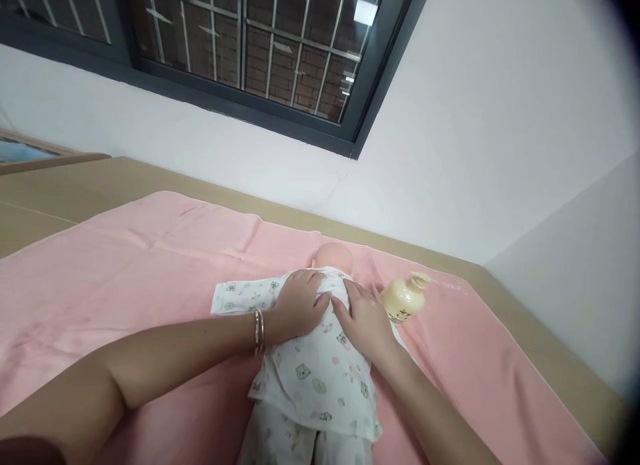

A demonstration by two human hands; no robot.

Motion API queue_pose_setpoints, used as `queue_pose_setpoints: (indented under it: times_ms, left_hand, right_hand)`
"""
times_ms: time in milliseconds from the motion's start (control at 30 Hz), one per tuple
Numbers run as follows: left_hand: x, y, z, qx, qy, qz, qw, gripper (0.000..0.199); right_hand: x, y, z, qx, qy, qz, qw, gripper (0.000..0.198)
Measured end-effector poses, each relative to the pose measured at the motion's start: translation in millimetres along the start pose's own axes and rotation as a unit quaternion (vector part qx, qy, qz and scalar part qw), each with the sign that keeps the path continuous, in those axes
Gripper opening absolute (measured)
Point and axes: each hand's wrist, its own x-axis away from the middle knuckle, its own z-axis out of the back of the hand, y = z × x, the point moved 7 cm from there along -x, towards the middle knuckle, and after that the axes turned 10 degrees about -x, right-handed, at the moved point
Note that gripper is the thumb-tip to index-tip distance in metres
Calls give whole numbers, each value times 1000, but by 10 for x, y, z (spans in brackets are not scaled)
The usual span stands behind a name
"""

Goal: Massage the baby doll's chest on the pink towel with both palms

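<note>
1. White wall with a dark-framed, barred glass window at nearly 12 o'clock; clock centre, the doll's shirt.
2. Flat tan tabletop, largely covered by a pink fabric cloth; a brown wooden rail at 10 o'clock.
3. Cream, glossy pump-type bottle at 2 o'clock, partly behind the right hand; contact cannot be told.
4. Bald baby doll in white printed clothes, lying on the cloth, head toward 12 o'clock, one sleeve toward 10.
5. Left hand, two silver bangles at its wrist, at 11 o'clock; right hand at 2. Both palm-down on the doll, fingers extended, grasping nothing.
</note>
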Motion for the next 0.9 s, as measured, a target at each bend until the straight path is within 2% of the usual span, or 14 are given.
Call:
queue_pose_setpoints:
  times_ms: [200, 333, 433, 533, 633, 900]
  left_hand:
    - [-3, 3, -26, 17, 36, -33, 999, 20]
    - [31, 64, -4, -24, 62, -90, 994, 17]
    - [52, 83, 25, -66, 77, -96, 990, 19]
    - [44, 77, 49, -94, 57, -63, 992, 14]
    - [24, 87, 54, -126, 18, -42, 991, 17]
    - [-36, 79, -2, -79, -20, -65, 995, 15]
  right_hand:
    - [-26, 46, -42, -36, -13, 10, 999, 44]
    - [58, -78, -52, 14, -2, 3, 1000, 42]
    - [103, -140, -34, 60, 18, -10, 998, 42]
    - [89, -114, -29, 62, 16, -13, 998, 41]
    - [39, -36, -29, 23, 4, -7, 1000, 42]
    - [-14, 87, -68, -74, -9, 4, 997, 45]
